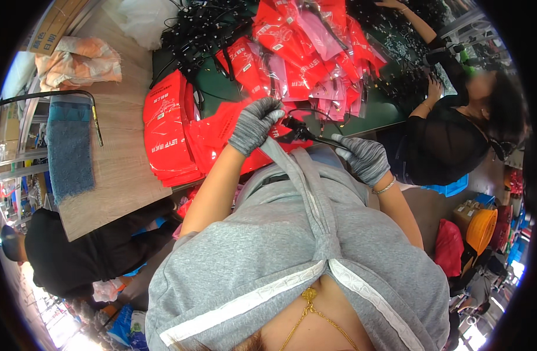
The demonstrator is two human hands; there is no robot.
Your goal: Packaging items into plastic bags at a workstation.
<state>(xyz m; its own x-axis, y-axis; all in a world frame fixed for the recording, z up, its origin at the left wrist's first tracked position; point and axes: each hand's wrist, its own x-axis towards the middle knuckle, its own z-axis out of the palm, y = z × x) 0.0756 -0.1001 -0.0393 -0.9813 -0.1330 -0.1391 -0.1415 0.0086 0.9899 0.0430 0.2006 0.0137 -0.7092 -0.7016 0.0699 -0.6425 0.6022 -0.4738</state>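
Head view, looking down: the black cable (297, 130) hangs between the two gloved hands, over the near edge of the green table (381, 119). The right hand (364, 158) has its thumb and fingers closed on one end of it. The left hand (255, 126) is bent over the red bag (217, 127) with thumb and fingertips close together — whether they pinch the bag, the cable or neither, I cannot tell.

A stack of flat red bags (170, 131) lies to the left; beyond the hands is a heap of filled bags (292, 50), with loose cables (192, 38) beside it. A co-worker (450, 140) (in a black top) reaches over the table at the right.

The step in hand looks like gathering the cable, judging by how bunched it is. The next move calls for a firm right-hand hold, keeping the stiff strands together — and the left fingers clear of any loop.
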